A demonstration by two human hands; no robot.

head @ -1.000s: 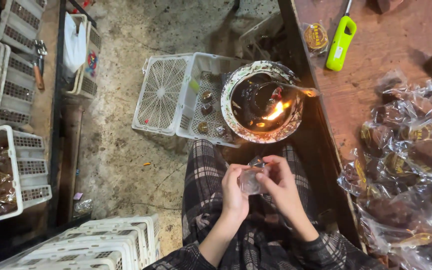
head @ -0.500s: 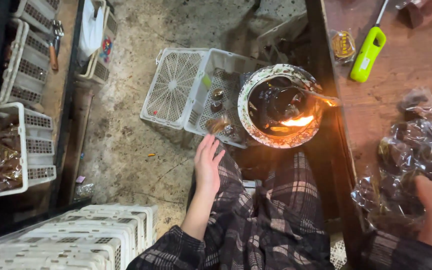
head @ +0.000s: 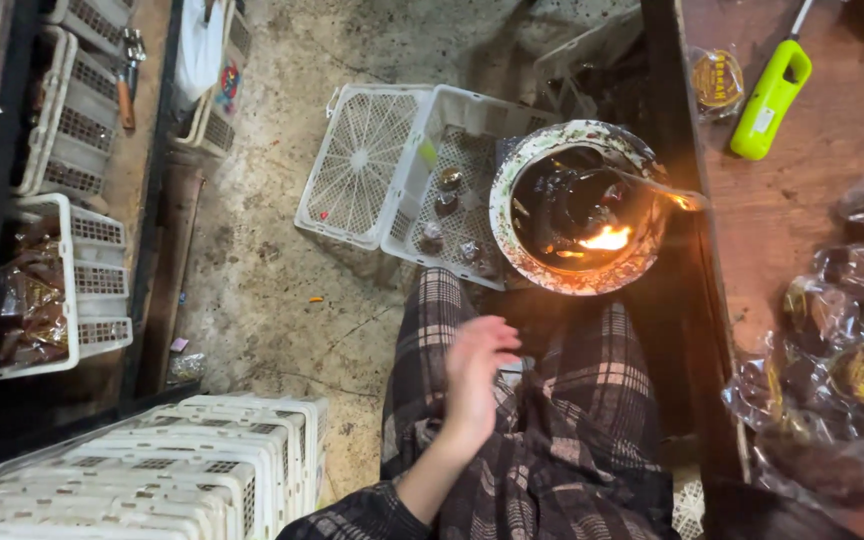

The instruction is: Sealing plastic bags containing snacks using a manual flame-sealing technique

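Note:
My left hand (head: 476, 372) hovers above my lap, fingers apart and blurred, with nothing in it. Plaid trousers (head: 552, 440) cover my legs below it. My right hand is out of the frame. Just beyond my knees stands a round enamel pot (head: 512, 250) with a small flame (head: 607, 238) burning inside and a metal spoon handle (head: 667, 190) resting on its rim. A white plastic crate (head: 452, 130) behind the pot holds a few small wrapped pieces (head: 442, 200).
A wooden table (head: 802, 200) on the right bears a lime-green lighter (head: 770, 98), one wrapped round sweet (head: 717, 80) and a heap of clear-wrapped dark sweets (head: 842, 350). White crates are stacked at lower left (head: 152, 470) and on shelves at left (head: 62, 260). Concrete floor (head: 272, 300) lies between.
My left hand has drawn back from the crate toward my lap. My right hand, which was reaching to the wrapped sweets on the table, has left the view. The camera has tilted slightly.

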